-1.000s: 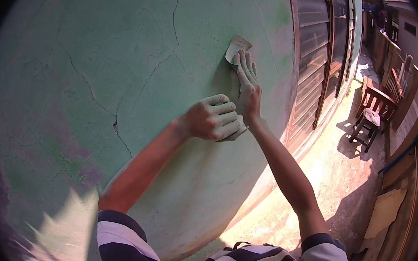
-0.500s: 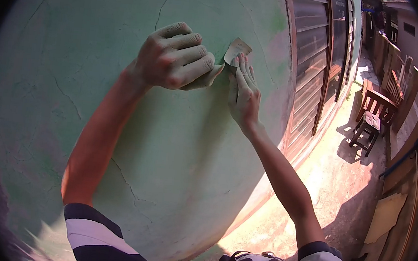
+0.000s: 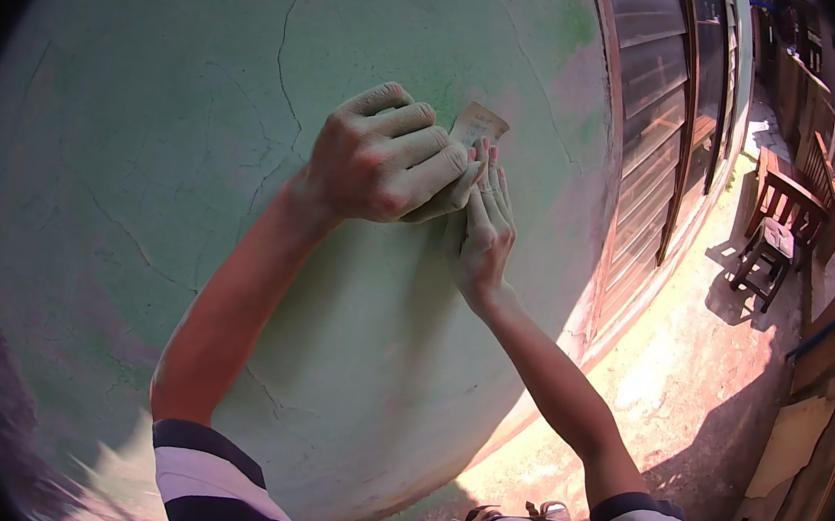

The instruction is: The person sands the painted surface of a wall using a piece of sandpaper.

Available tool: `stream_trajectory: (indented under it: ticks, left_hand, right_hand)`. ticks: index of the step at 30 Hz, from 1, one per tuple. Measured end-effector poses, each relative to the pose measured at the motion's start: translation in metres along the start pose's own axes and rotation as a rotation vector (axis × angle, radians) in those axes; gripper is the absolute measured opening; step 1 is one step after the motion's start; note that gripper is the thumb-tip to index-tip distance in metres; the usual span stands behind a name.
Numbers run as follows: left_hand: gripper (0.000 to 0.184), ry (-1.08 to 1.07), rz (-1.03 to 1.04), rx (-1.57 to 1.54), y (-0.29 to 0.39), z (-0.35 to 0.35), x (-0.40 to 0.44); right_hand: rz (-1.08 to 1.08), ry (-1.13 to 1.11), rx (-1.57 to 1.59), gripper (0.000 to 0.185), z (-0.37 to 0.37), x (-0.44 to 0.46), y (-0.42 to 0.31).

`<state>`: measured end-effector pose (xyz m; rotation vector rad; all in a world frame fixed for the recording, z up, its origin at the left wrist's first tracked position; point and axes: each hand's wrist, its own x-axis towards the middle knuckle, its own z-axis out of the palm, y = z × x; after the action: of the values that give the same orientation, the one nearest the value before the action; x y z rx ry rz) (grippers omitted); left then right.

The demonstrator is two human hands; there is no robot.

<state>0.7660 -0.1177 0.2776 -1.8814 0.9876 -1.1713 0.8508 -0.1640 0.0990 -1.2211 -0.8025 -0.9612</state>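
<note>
Left hand (image 3: 392,163) shifts in toward the right hand (image 3: 487,235), overlapping its fingertips in view, so both crowd one patch of cracked wall (image 3: 176,157). Left fingers curl together, whether around anything I cannot tell; right fingers stretch over the paper (image 3: 479,123) against the wall, its lower part hidden. Slatted window (image 3: 645,147) and stool (image 3: 774,238) stand off right

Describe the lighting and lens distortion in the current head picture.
Head view: sunlight nearly whites out parts of the ground; head view: dim shadows fall on the green wall below the left hand and right hand; head view: strong fisheye bowing, black corners.
</note>
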Motion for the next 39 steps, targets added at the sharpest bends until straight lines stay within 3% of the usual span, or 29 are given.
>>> stream_trajectory:
  ticks: [5,9,11,13,15,17,19,22,24,25,27,31,33,36,38,39]
  left_hand:
    - [0.019,0.005,0.002,-0.076,0.021,0.015,-0.004]
    - [0.018,-0.023,-0.056,-0.058,0.017,0.012,-0.002]
    - [0.018,-0.033,-0.055,-0.043,0.016,0.013,-0.001]
    - [0.017,-0.038,-0.056,-0.024,0.017,0.015,0.001]
    - [0.006,-0.029,-0.093,-0.073,0.019,0.016,0.003]
    - [0.006,-0.038,-0.106,-0.067,0.019,0.016,0.004]
    - [0.006,-0.045,-0.132,-0.055,0.019,0.015,0.004]
    - [0.007,-0.036,-0.145,-0.032,0.018,0.015,0.003]
    - [0.008,-0.015,-0.127,-0.027,0.017,0.015,0.002]
    - [0.008,-0.017,-0.136,-0.030,0.018,0.015,0.002]
    - [0.007,-0.011,-0.121,-0.032,0.017,0.015,0.001]
    - [0.008,-0.032,-0.140,-0.011,0.019,0.015,-0.003]
    - [0.006,-0.017,-0.129,-0.046,0.018,0.017,-0.003]
    - [0.019,-0.148,-0.152,-0.099,0.017,0.017,-0.002]
    - [0.040,-0.306,-0.152,-0.105,0.015,0.016,-0.004]
    - [0.040,-0.307,-0.161,-0.093,0.013,0.015,-0.004]
  right_hand:
    - [-0.072,-0.062,-0.050,0.042,-0.010,0.006,0.010]
    - [0.115,0.082,-0.017,0.044,0.002,0.022,0.016]
    - [0.110,0.078,0.022,0.044,0.001,0.003,0.009]
    - [-0.076,-0.043,0.079,0.042,-0.002,-0.010,0.014]
    - [-0.128,-0.076,0.013,0.039,-0.006,0.006,0.036]
    - [0.106,0.096,-0.072,0.037,-0.004,0.033,0.050]
    - [0.128,0.126,-0.051,0.038,0.000,0.034,0.049]
    - [0.049,0.078,0.028,0.039,-0.007,0.008,0.038]
    - [-0.172,-0.167,0.097,0.040,-0.018,-0.013,0.034]
    - [-0.169,-0.176,0.098,0.040,-0.022,-0.007,0.036]
    - [-0.205,-0.117,0.013,0.041,-0.023,0.026,0.047]
    - [-0.073,0.075,0.038,0.041,0.000,0.046,0.037]
    - [-0.114,0.016,0.053,0.042,-0.005,0.020,0.027]
    - [-0.281,-0.104,0.118,0.041,-0.009,0.001,0.029]
    - [-0.239,-0.142,0.092,0.041,-0.010,0.017,0.030]
    - [-0.195,-0.177,0.064,0.041,-0.009,0.028,0.030]
